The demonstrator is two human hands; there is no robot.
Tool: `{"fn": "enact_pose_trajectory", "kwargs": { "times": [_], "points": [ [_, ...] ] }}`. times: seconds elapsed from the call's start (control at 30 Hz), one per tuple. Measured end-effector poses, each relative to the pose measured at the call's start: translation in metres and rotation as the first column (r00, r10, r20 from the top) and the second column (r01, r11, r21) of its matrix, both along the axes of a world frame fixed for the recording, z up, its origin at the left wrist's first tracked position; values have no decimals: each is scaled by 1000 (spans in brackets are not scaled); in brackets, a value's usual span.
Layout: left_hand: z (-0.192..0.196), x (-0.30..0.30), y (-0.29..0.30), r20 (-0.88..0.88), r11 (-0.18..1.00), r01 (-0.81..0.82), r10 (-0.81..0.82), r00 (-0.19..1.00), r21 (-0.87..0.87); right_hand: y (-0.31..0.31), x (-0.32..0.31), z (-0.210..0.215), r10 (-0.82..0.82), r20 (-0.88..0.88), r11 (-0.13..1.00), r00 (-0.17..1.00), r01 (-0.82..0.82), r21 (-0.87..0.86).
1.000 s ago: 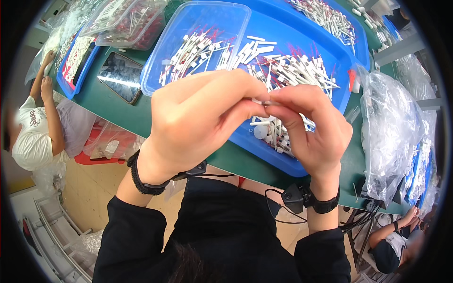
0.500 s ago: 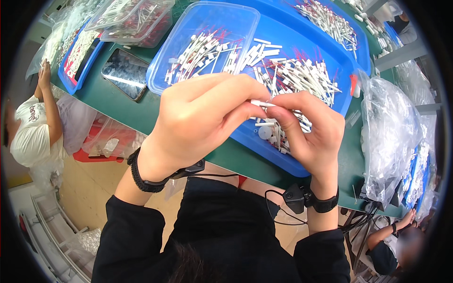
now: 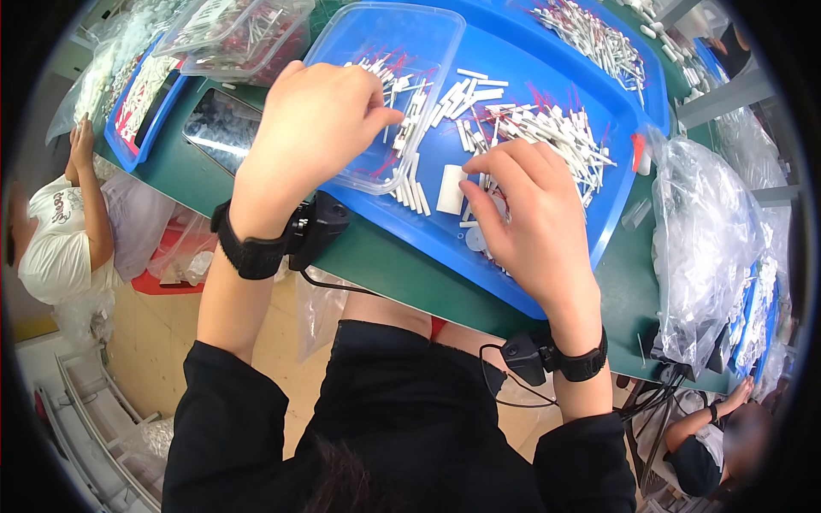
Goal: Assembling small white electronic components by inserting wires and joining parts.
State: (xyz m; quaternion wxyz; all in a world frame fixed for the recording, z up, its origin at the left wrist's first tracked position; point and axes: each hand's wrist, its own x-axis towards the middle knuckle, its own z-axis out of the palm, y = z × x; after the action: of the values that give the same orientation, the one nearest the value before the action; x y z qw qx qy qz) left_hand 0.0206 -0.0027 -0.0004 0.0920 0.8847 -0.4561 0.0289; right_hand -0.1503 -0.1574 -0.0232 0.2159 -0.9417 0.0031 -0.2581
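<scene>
My left hand [image 3: 321,115] is over the clear plastic box [image 3: 318,53], thumb and curled forefinger apart and nothing visible between them; its other fingertips are hidden. In the box lie small white sleeved parts with thin red wires [image 3: 389,70]. My right hand [image 3: 530,209] hovers above the blue tray [image 3: 609,231], thumb and forefinger slightly apart with no part visible between them. Beside those fingertips is a wide white cylinder [image 3: 451,189]. A heap of white tubes with red wires [image 3: 560,141] fills the tray behind my right hand.
The clear box overlaps the tray's left side. Left of it are a phone [image 3: 224,128], another clear box [image 3: 244,51] and a small blue tray [image 3: 128,156]. A plastic bag [image 3: 710,248] stands at right. Other people's hands [image 3: 81,141] show at both edges.
My hands have come apart from the small white part they both held. The left has moved up and left over the clear box; the right has shifted slightly left, uncovering the white cylinder.
</scene>
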Motion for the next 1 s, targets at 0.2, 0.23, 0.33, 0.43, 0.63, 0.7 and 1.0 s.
{"fn": "enact_pose_trajectory", "kwargs": {
  "times": [0.2, 0.23, 0.33, 0.43, 0.63, 0.7, 1.0],
  "points": [
    [-15, 4, -7, 87, 959, 188, -173, 981, -212, -1, -3, -4, 18, -54, 998, 998, -22, -65],
    [-15, 3, -8, 130, 955, 204, -179, 975, -214, 0, -4, -4, 53, -95, 996, 994, -60, -73],
    [-21, 6, -8, 212, 932, 300, -257, 943, -202, 4, -6, 0, 74, -131, 992, 989, -87, -94],
    [-17, 7, -9, 170, 949, 288, -265, 949, -129, 4, -8, 4, 73, -188, 983, 979, -103, -153],
    [-10, 8, -9, 290, 940, 338, -310, 906, -53, 12, -2, 3, 93, -183, 956, 979, -139, -257],
    [-9, 8, -8, 306, 935, 350, -318, 897, -56, 15, 0, 2, 65, -200, 943, 978, -126, -309],
    [-14, 12, -4, 374, 949, 309, -268, 888, -53, 8, 1, -3, 97, -73, 993, 993, -101, -57]
  ]
}}
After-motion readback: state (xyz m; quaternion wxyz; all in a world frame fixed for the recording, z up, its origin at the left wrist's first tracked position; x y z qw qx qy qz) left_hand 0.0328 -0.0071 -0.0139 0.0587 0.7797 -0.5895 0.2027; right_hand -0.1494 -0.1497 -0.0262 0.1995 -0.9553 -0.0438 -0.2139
